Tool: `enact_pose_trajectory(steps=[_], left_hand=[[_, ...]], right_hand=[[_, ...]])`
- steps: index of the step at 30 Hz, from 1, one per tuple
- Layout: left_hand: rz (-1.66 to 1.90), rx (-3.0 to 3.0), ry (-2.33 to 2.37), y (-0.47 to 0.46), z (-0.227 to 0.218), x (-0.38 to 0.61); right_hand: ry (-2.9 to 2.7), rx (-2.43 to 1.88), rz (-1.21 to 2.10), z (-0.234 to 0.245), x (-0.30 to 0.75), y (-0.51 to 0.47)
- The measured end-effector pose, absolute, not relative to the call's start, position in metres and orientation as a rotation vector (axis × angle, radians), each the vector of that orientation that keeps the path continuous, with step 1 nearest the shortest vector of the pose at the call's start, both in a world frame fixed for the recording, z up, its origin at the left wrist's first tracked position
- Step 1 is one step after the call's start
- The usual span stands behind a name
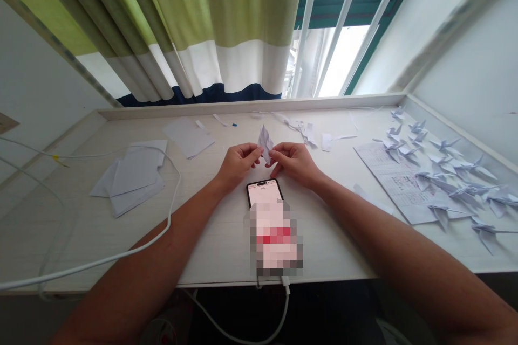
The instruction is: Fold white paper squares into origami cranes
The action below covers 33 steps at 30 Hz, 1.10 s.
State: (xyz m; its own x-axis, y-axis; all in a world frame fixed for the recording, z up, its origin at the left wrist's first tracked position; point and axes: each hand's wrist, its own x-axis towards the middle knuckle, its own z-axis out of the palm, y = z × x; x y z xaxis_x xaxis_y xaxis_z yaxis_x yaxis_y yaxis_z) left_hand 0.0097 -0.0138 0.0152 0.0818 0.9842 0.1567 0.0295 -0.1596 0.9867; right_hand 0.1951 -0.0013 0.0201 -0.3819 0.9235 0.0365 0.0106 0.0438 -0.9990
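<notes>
A small folded piece of white paper [265, 143] stands upright between my two hands above the middle of the white desk [210, 237]. My left hand [236, 164] pinches its left side with closed fingertips. My right hand [295, 161] pinches its lower right side, fingers curled. A phone [265, 192] lies flat on the desk just in front of both hands, its screen lit.
Several finished paper cranes [441, 167] lie at the right on a printed sheet [399, 180]. A stack of blank white sheets [133, 178] lies at the left. Paper scraps [307, 133] lie behind the hands. A white cable [121, 253] crosses the left side. A striped curtain [202, 27] hangs behind.
</notes>
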Motion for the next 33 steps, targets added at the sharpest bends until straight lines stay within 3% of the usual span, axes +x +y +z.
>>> enact_pose_trajectory(steps=[33], left_hand=[[1.215, 1.45, 1.119, -0.0166, 0.0138, 0.0142]], right_hand=[[-1.736, -1.028, 1.124, 0.016, 0.19, -0.0012]])
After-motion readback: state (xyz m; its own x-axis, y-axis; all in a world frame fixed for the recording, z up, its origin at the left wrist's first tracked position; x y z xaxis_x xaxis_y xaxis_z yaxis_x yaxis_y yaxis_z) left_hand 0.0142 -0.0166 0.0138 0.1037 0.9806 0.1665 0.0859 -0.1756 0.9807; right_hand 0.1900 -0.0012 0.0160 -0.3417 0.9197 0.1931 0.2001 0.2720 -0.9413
